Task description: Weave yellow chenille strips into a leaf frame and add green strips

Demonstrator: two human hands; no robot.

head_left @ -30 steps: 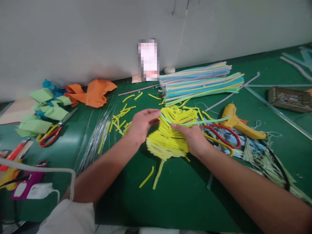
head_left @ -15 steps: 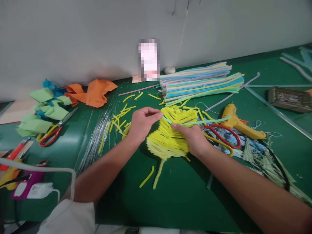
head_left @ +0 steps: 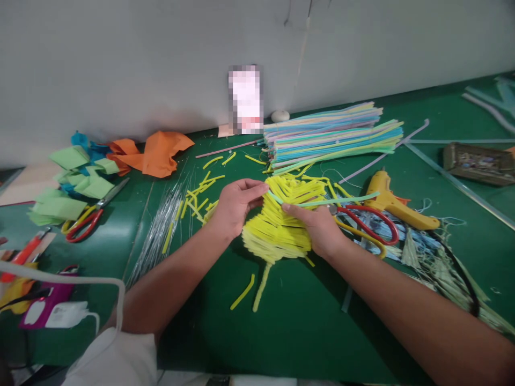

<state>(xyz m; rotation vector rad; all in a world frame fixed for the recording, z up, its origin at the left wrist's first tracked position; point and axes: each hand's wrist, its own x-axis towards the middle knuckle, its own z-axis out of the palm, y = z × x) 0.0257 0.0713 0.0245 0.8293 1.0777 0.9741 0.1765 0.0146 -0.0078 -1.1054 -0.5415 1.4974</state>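
A mint-green pipe cleaner (head_left: 338, 200) stretches between both hands above a yellow leaf shape made of pipe cleaners (head_left: 281, 230). My left hand (head_left: 239, 206) pinches its left end near the leaf's upper left edge. The thumb and fingers of my right hand (head_left: 317, 225) close on it further along, over the leaf's right half, and its free end sticks out to the right. The leaf lies on the green table with its stem (head_left: 263, 287) pointing toward me. Part of the leaf is hidden under my right hand.
Right of the leaf are red-and-yellow scissors (head_left: 374, 222), a yellow glue gun (head_left: 396, 206) and tassels (head_left: 410, 249). Bundled pipe cleaners (head_left: 333, 139) lie behind. On the left are cut yellow pieces (head_left: 197, 195), thin wires (head_left: 161, 230), a second pair of scissors (head_left: 86, 222) and orange paper (head_left: 164, 153).
Both hands stay almost in place with the mint-green pipe cleaner. My left hand has shifted very slightly left and its fingers have moved a little. A fingertip now shows at the far left edge.
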